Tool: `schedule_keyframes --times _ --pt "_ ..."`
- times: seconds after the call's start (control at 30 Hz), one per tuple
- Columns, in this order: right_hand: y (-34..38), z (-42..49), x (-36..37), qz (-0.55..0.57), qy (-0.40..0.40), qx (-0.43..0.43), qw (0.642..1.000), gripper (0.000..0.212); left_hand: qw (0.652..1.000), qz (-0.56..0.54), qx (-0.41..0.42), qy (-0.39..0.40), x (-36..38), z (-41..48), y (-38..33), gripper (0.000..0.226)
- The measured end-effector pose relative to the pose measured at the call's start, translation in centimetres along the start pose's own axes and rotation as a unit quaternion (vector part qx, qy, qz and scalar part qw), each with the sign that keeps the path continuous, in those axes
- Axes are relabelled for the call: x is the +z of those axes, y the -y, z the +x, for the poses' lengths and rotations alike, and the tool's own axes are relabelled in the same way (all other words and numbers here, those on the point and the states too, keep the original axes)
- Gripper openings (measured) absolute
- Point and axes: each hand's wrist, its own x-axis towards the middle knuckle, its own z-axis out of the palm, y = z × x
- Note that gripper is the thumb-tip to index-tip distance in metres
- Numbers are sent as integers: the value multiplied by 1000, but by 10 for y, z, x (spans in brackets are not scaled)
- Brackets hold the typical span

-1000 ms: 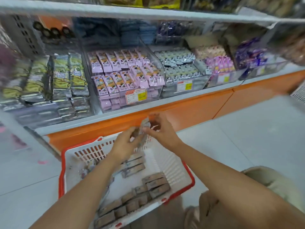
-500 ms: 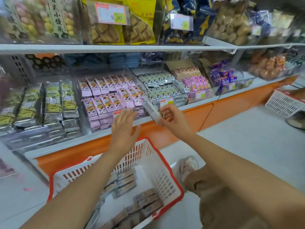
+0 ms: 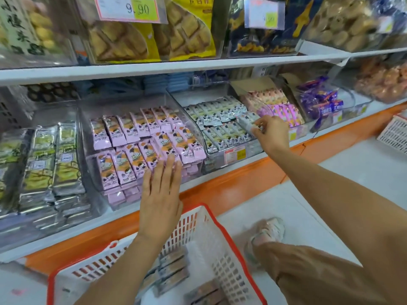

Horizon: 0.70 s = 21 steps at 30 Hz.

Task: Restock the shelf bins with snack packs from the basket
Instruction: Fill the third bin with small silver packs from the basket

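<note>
My right hand (image 3: 272,134) pinches a pale snack pack (image 3: 246,122) over the clear bin of white cow-print packs (image 3: 220,119) on the lower shelf. My left hand (image 3: 161,194) is flat with straight fingers, its fingertips at the front of the bin of pink packs (image 3: 141,146). The white basket with a red rim (image 3: 222,227) stands on the floor below, with several brown packs (image 3: 174,271) inside it.
Silver-green packs (image 3: 50,164) fill the bin at left. Bins of pink-orange and purple packs (image 3: 319,102) sit to the right. An upper shelf (image 3: 154,67) holds yellow bags with price tags. A second white basket (image 3: 394,133) is at far right. My shoe (image 3: 266,234) rests beside the basket.
My right hand carried the pack up from the basket and right to the cow-print bin. My left hand let go and rose to the pink packs. The view tilted upward.
</note>
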Motion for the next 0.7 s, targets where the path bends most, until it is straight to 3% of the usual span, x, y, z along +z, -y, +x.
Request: schedule_keyframes --times 0.2,0.43,0.7 --pt "7 1 8 -10 13 13 1000 22 1000 -7 12 23 -4 0 2 95" --pt "37 -69 -13 99 30 -84 991 19 997 -43 12 62 -27 -18 1 100" --pt "76 -194 8 211 186 -153 947 19 988 -27 1 152 -36 -93 12 84"
